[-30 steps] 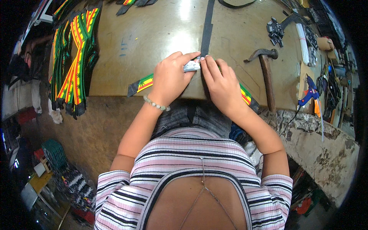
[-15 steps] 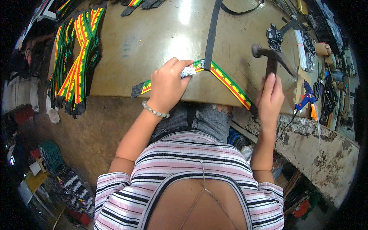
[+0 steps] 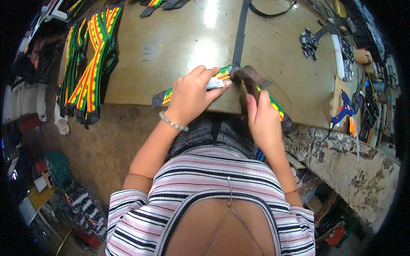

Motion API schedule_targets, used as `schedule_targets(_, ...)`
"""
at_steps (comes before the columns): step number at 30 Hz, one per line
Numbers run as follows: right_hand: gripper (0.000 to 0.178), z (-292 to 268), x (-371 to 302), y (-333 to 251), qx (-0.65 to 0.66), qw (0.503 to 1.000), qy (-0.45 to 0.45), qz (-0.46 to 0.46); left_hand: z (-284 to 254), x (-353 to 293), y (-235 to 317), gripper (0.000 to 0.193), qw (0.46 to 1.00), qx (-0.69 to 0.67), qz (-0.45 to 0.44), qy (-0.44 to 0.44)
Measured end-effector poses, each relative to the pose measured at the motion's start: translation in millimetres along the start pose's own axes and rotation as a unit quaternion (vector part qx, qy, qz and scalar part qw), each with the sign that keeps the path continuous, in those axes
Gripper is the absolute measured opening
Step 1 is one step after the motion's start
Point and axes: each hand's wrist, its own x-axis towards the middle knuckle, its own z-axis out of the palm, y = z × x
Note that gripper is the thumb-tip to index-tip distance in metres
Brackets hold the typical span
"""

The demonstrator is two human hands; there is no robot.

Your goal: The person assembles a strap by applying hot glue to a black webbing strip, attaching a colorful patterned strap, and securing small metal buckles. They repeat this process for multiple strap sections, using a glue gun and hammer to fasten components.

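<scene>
Hammer [image 3: 250, 81] head blurred at frame centre, handle hidden in the clenched right hand [image 3: 264, 121]. Left hand [image 3: 192, 96] pins the striped strap [image 3: 222, 73] on the counter [image 3: 171, 47]. More straps [image 3: 92, 68] lie upper left.

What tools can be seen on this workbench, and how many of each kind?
Hammer, in the right hand: 1
Blue glue gun, at the bench's right edge: 1
Total: 2
</scene>
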Motion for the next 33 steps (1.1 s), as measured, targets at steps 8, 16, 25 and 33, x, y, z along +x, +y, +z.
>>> schedule_targets(8,0.039,-32.3,26.2,102.7,-0.169,0.963,0.21,-0.011,-4.2,5.9,2.0,0.029,0.992,0.075,0.071,-0.071)
schedule_targets(16,0.042,-17.7,58.3,73.3,0.287,0.956,0.037,-0.037,-9.4,1.7,47.2,0.013,0.973,-0.222,0.036,0.055)
schedule_targets(25,0.022,-15.0,84.8,22.4,0.449,0.861,-0.24,0.005,-5.0,7.5,50.6,0.019,0.995,-0.074,0.065,0.032)
schedule_targets(33,0.045,-14.2,99.9,33.6,0.542,0.776,-0.321,0.028,-18.9,33.2,34.8,0.021,0.992,-0.078,0.045,-0.088)
